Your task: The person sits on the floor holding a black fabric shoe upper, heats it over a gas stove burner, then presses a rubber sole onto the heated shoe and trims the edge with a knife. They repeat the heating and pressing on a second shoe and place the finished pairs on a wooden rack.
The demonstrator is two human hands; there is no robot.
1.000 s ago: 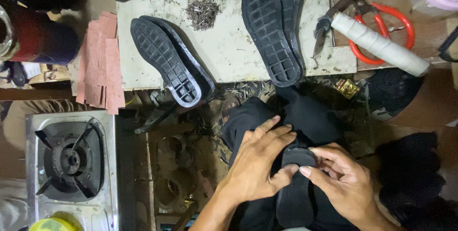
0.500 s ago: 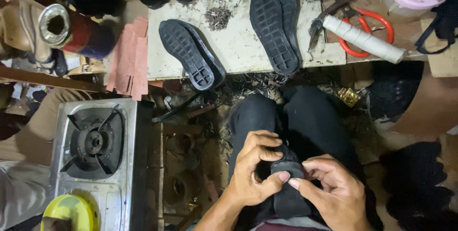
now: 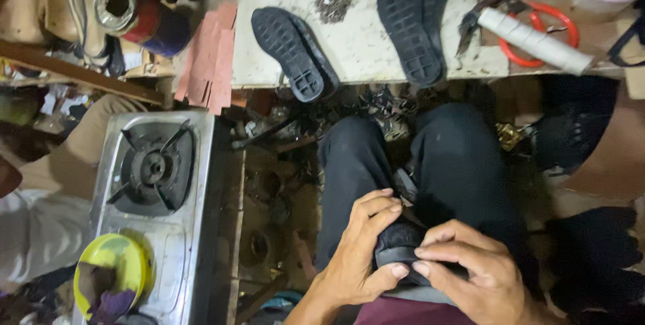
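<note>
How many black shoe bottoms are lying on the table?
2: one black ridged rubber sole at the white worktable's left front edge, another black rubber sole mid-table. More may hide among the dark shoes behind.

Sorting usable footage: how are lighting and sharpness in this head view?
Head view: white bench top is brightly lit; the lap area is dim, so the dark shoe under the left hand and right hand loses detail; mild softness overall, no strong glare.
</note>
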